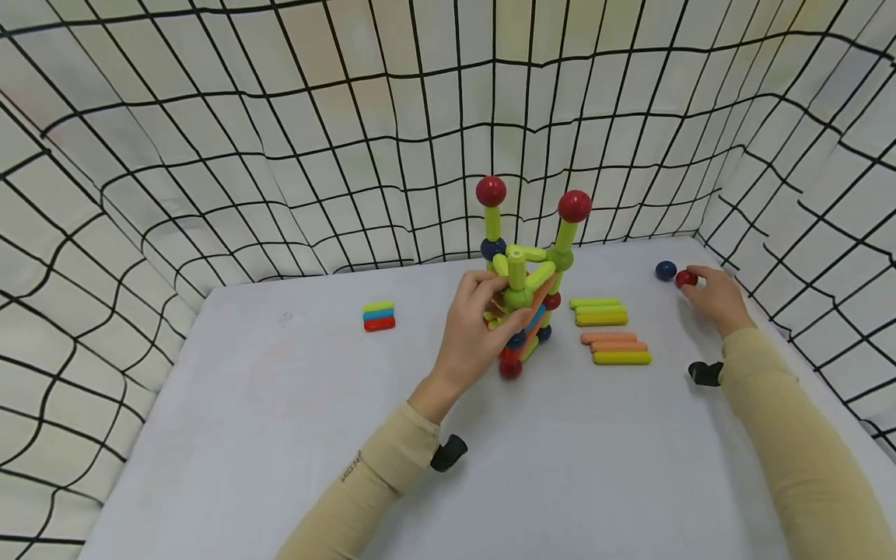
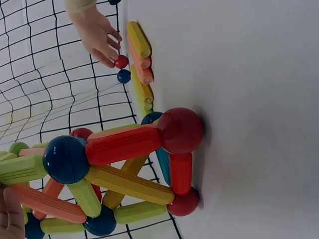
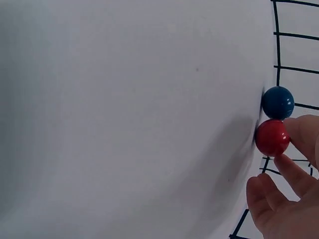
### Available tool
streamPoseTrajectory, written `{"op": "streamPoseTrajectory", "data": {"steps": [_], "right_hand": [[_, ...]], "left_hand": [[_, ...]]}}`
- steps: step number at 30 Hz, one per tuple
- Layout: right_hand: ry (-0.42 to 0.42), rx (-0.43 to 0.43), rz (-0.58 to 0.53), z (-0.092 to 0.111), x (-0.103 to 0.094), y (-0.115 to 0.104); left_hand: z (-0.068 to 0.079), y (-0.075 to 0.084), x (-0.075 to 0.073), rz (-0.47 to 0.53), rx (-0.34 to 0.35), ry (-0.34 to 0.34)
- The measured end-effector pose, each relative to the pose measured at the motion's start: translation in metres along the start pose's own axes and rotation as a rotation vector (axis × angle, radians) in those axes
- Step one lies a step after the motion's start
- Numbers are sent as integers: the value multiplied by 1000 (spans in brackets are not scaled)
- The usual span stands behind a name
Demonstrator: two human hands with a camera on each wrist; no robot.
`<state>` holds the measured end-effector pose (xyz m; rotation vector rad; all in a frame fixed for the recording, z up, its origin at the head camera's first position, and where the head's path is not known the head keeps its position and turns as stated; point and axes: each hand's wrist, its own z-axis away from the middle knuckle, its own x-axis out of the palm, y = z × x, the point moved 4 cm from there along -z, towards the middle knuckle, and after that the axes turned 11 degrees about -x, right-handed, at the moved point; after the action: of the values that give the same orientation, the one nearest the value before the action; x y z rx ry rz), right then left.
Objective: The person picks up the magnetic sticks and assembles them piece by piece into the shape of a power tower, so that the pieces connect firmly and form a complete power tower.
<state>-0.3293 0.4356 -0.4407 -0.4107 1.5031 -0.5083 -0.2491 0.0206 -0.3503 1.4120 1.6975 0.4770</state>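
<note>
A tower of magnetic sticks and balls stands on the white table, with two red balls raised on green sticks at its top. My left hand grips its near left side, thumb in front; some fingertips are hidden behind the sticks. At the far right, my right hand pinches a loose red ball between thumb and forefinger. That ball touches or nearly touches a dark blue ball beside it. In the left wrist view, the tower's red, yellow, green and orange sticks join at blue and red balls.
Right of the tower lie two groups of sticks, yellow-green ones and orange with yellow. Three short sticks in green, blue and red lie to the left. Black-grid white fabric walls rise along the table's back and sides.
</note>
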Motion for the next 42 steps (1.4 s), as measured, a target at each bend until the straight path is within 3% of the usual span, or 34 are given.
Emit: {"op": "streamPoseTrajectory", "data": {"steps": [8,11,15,18,21,27,31,36,42], "right_hand": [[-50,-130,99,-7,1,-5],[18,-132,93,-6,2,-3],[163,-58,-5,-1,-1,-17],[283,-20,-152,7,-7,-51],[352,-95,-306,24,-13,-103],[350,-455,-551,79,-22,-211],[289,-662,-652,105,-25,-263],[231,-729,-599,112,-18,-294],[228,-700,-534,107,-8,-295]], "left_hand": [[-2,9,10,-38,3,36],[-4,11,14,-56,-10,45],[-5,12,17,-57,-44,53],[-6,12,18,-42,-65,61],[-7,12,18,-45,-71,83],[-7,18,17,-168,-58,123],[-8,22,19,-252,-40,123],[-7,24,20,-263,-33,117],[-6,23,22,-242,-44,86]]}}
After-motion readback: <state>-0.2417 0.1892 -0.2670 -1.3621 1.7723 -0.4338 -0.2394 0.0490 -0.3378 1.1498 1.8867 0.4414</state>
